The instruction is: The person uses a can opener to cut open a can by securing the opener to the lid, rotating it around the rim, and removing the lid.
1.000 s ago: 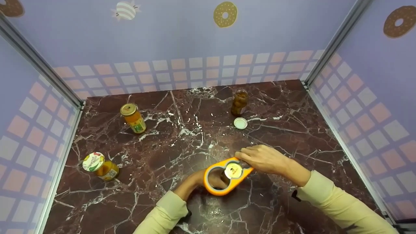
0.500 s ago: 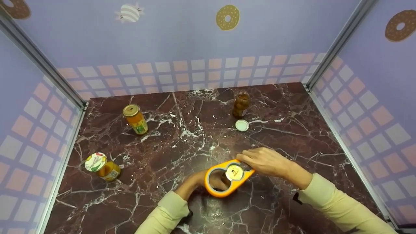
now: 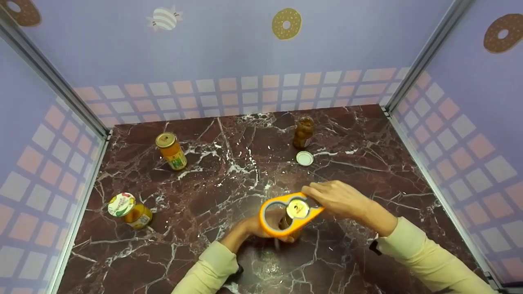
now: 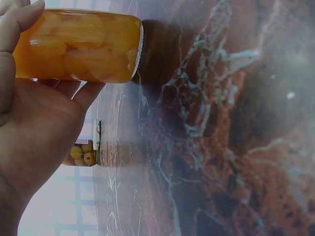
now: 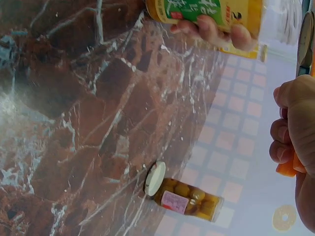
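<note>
Left hand (image 3: 250, 226) grips jar (image 3: 291, 223) near-centre on dark marble surface (image 3: 212, 179); right hand (image 3: 339, 200) pinches orange opener (image 3: 286, 214) over its lid. Lilac checked walls (image 3: 229, 53) with donut prints enclose three sides.

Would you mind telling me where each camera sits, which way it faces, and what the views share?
Head: above, looking forward and down at the table; both hands and sleeves show, right hand on the orange opener.
Left wrist: beside the left hand, which holds the jar.
Right wrist: behind the right hand, facing the far jar and loose lid.
Shared: the held jar shows in all three views.
</note>
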Motion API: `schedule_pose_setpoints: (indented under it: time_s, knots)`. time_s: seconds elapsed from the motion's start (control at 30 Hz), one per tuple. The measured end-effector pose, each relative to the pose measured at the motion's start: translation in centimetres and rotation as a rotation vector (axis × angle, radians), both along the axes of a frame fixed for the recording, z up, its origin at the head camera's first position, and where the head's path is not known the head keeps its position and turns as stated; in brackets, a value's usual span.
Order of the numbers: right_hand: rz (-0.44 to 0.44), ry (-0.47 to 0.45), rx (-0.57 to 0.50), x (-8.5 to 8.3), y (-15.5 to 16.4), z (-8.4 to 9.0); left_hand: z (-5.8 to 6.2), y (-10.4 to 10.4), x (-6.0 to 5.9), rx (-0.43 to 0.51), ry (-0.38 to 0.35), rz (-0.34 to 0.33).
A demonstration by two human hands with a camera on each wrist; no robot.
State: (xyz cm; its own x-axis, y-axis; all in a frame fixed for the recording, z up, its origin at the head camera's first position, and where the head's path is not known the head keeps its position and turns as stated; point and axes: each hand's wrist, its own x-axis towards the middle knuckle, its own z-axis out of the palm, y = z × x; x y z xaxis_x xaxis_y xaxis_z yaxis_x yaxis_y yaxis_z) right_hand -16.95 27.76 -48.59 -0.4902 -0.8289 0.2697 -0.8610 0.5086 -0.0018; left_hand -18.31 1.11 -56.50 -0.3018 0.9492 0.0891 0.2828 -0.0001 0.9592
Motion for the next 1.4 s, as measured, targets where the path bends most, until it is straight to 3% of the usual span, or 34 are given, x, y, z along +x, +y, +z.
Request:
schedule_pose_setpoints:
  time_s: [0.2, 0.47, 0.63, 1.03, 1.2, 1.4]
  knots:
    - [-0.086, -0.018, -0.033, 0.3, 1.3, 0.6, 0.0, 0.4, 0.1, 0.010, -0.096, -0.037]
    - [-0.183, -0.055, -0.067, 1.3, 2.6, 0.5, 0.1, 0.1, 1.5, -0.110, -0.096, 0.189]
    - [-0.223, -0.049, -0.079, 1.8, 3.1, 0.2, 0.2, 0.2, 1.8, -0.117, -0.107, 0.278]
    - [-0.254, -0.036, -0.097, 2.7, 3.6, 0.4, 1.0, -0.2, -0.4, -0.103, 0.043, 0.380]
    - [-0.262, -0.022, -0.104, 2.9, 3.5, 0.5, 0.8, -0.5, -1.8, -0.086, 0.086, 0.466]
    - [-0.273, -0.010, -0.105, 3.0, 3.5, 0.4, 1.0, -0.7, -3.4, -0.165, 0.120, 0.599]
